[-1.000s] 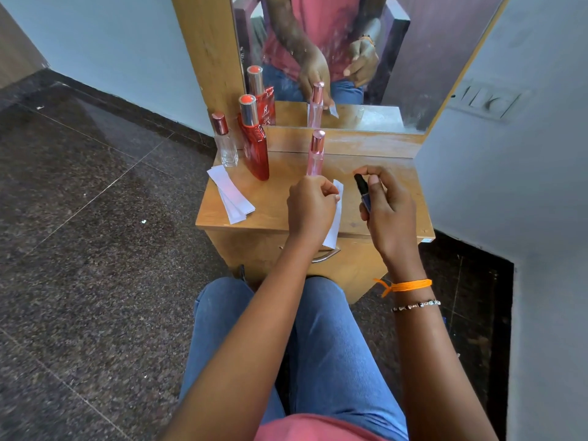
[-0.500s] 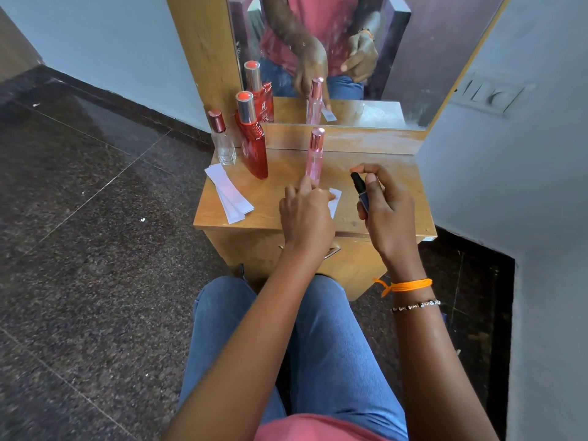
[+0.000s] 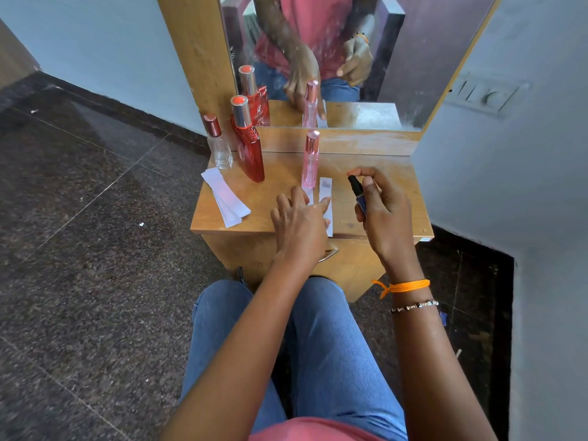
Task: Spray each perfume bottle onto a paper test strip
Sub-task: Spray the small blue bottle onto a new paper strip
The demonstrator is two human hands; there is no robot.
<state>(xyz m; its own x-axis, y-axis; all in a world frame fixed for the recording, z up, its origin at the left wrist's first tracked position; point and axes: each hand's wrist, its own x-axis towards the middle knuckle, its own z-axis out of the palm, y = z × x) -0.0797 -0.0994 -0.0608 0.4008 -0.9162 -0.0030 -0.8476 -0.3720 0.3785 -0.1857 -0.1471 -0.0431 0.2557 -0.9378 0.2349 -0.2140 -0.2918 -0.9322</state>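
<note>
Wooden dressing table taken as landmark; all positions given relative to it. Mirror mounted upright along its rear edge, in a wooden frame. Dark speckled floor open on its left side; pale wall close on its right side. Blue-jeaned knees directly below its front edge.

Red perfume bottle upright at rear left of the top, silver cap with orange disc. Clear bottle just beside it, at the rear left corner, copper cap. Slim pink bottle upright near the rear centre. Bare wood open across the right half of the top, from the pink bottle to the right edge.

Stack of blank test strips lying at the left edge, rear end overhanging the corner slightly. Sprayed test strip flat on the top, front of the pink bottle, a faint grey stain near its far end, near end reaching the front edge. Second strip partly hidden beneath the fingers, just left of the first.

Left hand palm down at front centre, fingers spread and pressing on the sprayed strip. Right hand above the front right area, wrapped around a small dark blue spray bottle, black nozzle aimed left, one finger resting on top of the nozzle.
</note>
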